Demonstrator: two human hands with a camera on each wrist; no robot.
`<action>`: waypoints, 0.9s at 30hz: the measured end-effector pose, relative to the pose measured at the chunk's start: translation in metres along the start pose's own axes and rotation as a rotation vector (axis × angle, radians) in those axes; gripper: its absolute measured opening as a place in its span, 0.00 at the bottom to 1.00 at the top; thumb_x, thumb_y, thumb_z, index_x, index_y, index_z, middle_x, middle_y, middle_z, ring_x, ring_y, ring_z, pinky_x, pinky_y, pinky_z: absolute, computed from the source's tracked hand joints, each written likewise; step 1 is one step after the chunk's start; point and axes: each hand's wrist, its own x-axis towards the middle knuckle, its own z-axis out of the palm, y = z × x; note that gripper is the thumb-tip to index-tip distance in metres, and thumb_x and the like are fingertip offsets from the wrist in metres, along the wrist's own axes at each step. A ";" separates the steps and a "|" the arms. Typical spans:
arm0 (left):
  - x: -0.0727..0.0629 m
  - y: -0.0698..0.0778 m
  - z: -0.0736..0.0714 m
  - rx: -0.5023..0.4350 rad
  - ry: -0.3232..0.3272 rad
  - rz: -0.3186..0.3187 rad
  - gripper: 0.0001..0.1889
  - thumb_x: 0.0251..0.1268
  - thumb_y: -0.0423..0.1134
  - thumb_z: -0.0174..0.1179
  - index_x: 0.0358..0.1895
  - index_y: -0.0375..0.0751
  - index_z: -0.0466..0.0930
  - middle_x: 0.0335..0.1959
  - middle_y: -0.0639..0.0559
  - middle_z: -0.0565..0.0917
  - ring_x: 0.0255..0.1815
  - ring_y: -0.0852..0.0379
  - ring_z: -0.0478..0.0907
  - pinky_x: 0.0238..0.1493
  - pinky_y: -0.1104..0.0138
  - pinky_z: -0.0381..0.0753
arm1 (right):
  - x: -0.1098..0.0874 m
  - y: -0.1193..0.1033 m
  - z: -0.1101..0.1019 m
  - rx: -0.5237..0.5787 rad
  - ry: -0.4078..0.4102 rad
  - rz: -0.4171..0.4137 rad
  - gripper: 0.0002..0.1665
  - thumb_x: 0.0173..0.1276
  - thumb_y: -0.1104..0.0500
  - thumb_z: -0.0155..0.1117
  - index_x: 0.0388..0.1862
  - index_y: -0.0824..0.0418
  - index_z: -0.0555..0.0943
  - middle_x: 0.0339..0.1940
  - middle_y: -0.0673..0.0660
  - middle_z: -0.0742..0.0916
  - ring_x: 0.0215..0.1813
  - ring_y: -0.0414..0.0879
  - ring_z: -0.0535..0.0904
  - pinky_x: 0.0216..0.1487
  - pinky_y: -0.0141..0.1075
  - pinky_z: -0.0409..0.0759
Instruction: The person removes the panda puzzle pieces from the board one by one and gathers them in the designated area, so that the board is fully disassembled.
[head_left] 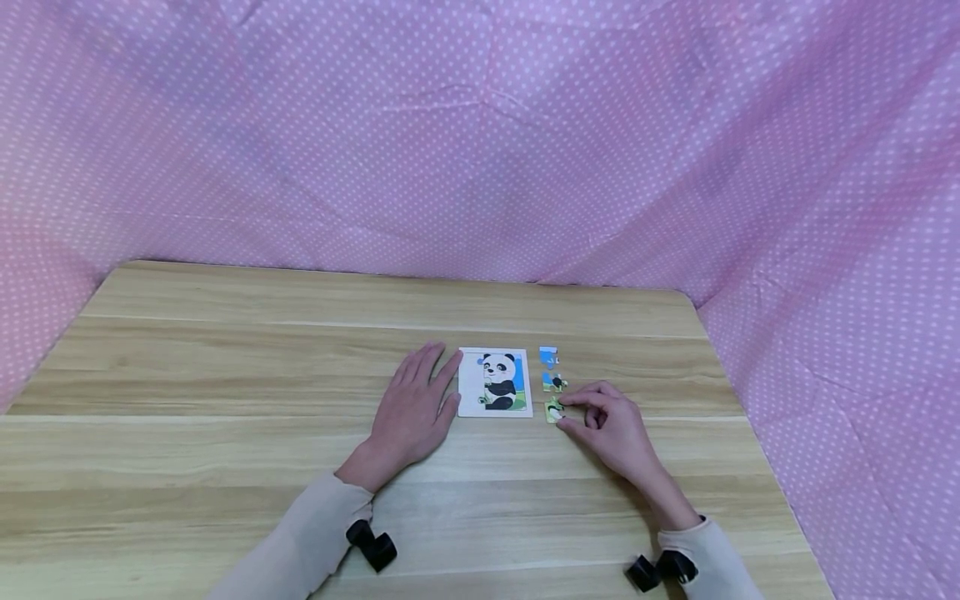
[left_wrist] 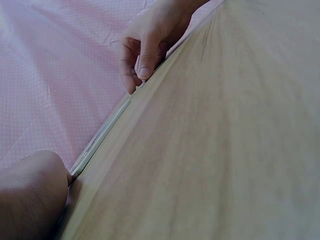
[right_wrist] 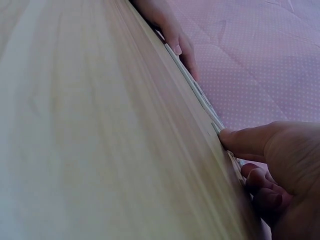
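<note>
A white puzzle board lies on the wooden table, with a partly assembled panda picture filling its right part; the left strip is bare white. My left hand rests flat on the table, fingers straight, thumb and index fingertips at the board's left edge. To the right of the board, my right hand pinches a green puzzle piece between thumb and index finger, the other fingers curled in. In the right wrist view the thumb presses the edge of this thin piece, low over the table.
Two more loose pieces lie in a column beyond the pinched one: a blue piece and a blue-and-black piece. The wooden table ends at a pink dotted cloth behind and at the sides. Black devices sit on both sleeves.
</note>
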 end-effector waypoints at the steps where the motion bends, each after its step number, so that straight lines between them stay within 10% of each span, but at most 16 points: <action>1: 0.000 0.000 0.000 -0.001 0.002 0.001 0.35 0.87 0.49 0.48 0.89 0.39 0.61 0.88 0.34 0.61 0.91 0.36 0.52 0.92 0.45 0.47 | 0.000 0.000 0.000 -0.002 0.001 -0.001 0.17 0.64 0.65 0.87 0.51 0.57 0.95 0.49 0.54 0.88 0.31 0.39 0.75 0.29 0.29 0.74; 27: -0.001 -0.001 0.001 -0.008 0.011 0.002 0.34 0.87 0.49 0.47 0.89 0.39 0.62 0.88 0.34 0.61 0.91 0.36 0.52 0.92 0.45 0.48 | -0.001 0.003 0.002 -0.003 0.016 -0.030 0.17 0.63 0.64 0.88 0.50 0.55 0.95 0.48 0.53 0.89 0.30 0.38 0.74 0.28 0.29 0.74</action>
